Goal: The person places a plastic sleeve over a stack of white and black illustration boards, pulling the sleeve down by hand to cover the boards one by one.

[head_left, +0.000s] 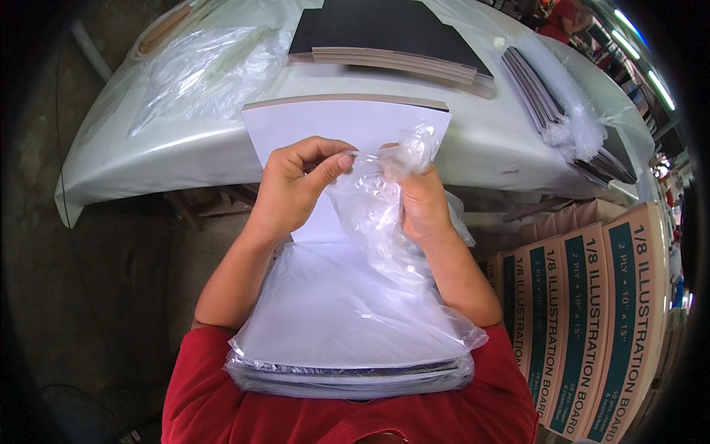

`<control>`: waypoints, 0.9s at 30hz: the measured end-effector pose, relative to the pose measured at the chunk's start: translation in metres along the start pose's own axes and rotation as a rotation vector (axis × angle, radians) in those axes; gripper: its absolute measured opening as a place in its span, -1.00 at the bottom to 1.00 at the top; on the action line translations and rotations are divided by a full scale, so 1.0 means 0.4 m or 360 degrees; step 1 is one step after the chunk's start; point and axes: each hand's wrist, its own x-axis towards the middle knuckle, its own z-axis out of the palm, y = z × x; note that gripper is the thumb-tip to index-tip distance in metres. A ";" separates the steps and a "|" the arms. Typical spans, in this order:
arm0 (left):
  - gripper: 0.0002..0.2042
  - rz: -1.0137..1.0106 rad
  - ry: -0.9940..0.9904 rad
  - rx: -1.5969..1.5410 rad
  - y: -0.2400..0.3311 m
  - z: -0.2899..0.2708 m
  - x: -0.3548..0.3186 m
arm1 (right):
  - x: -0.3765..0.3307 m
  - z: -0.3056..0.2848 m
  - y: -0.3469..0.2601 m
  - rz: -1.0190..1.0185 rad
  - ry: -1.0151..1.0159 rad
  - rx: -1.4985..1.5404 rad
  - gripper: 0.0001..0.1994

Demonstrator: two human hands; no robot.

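Over the white-faced rectangular board stack (296, 122), the clear crinkled plastic bag (366, 203) spans left hand (291, 185), pinching its edge, and right hand (424, 203), closed on the bunched part — right nearer the bulk. Stack's long axis runs chest to white-covered counter (185, 159), beneath both hands — near end bagged, far end bare.
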 end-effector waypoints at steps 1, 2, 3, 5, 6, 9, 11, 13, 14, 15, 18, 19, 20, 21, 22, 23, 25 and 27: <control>-0.82 0.0000 0.0013 -0.0002 -0.001 -0.004 0.000 | 0.001 -0.002 0.004 -0.0016 0.0018 -0.0033 -0.76; -0.81 0.0001 0.0030 -0.0005 -0.002 -0.007 -0.001 | 0.002 0.000 0.007 -0.0031 0.0034 -0.0067 -0.76; -0.82 0.0057 0.0074 -0.0039 -0.008 -0.007 0.000 | 0.002 0.010 0.005 0.0004 0.0035 0.0000 -0.77; -0.83 0.0169 0.0158 -0.0107 -0.026 -0.002 0.002 | 0.002 0.035 -0.003 0.0071 0.0040 0.0135 -0.81; -0.84 0.0173 0.0134 -0.0088 -0.023 0.002 0.000 | 0.003 0.033 0.003 -0.0008 0.0076 0.0097 -0.82; -0.85 0.0176 0.0099 -0.0048 -0.013 0.007 -0.007 | 0.006 0.026 0.016 -0.0141 0.0136 0.0063 -0.84; -0.86 0.0172 0.0121 -0.0046 -0.010 0.004 -0.007 | 0.007 0.028 0.013 -0.0093 0.0119 0.0146 -0.85; -0.85 0.0125 0.0125 -0.0032 -0.001 0.004 -0.013 | 0.005 0.026 0.013 -0.0053 0.0099 0.0169 -0.86; -0.85 0.0101 0.0131 -0.0023 0.002 0.003 -0.015 | 0.004 0.026 0.013 -0.0031 0.0085 0.0181 -0.86; -0.83 0.0142 0.0127 0.0043 0.001 0.003 -0.016 | 0.004 0.031 0.012 0.0013 0.0119 0.0244 -0.87; -0.79 0.0262 0.0122 0.0273 -0.007 0.003 -0.014 | -0.003 0.041 0.008 0.0143 0.0104 0.0412 -0.88; -0.77 0.0300 0.0126 0.0372 -0.012 -0.001 -0.010 | -0.008 0.031 0.012 0.0187 0.0018 0.0455 -0.87; -0.76 0.0342 0.0124 0.0468 -0.015 -0.003 -0.004 | -0.012 0.017 0.014 0.0225 -0.0064 0.0496 -0.86; -0.75 0.0322 0.0123 0.0315 -0.014 -0.003 0.004 | -0.015 0.002 0.017 0.0198 -0.0216 0.0611 -0.88; -0.74 0.0301 0.0121 0.0161 -0.011 -0.003 0.013 | -0.018 -0.016 0.020 0.0168 -0.0368 0.0724 -0.89; -0.72 0.0279 0.0115 0.0006 -0.009 -0.002 0.021 | -0.022 -0.029 0.016 0.0136 -0.0520 0.0835 -0.89; -0.71 -0.0227 -0.0321 -0.1067 -0.034 -0.059 0.018 | -0.042 -0.003 -0.023 0.0211 -0.0263 0.0010 -0.92; -0.70 -0.0834 0.0277 -0.0761 -0.019 0.015 -0.031 | -0.049 -0.004 -0.047 0.0170 -0.0106 -0.0187 -0.89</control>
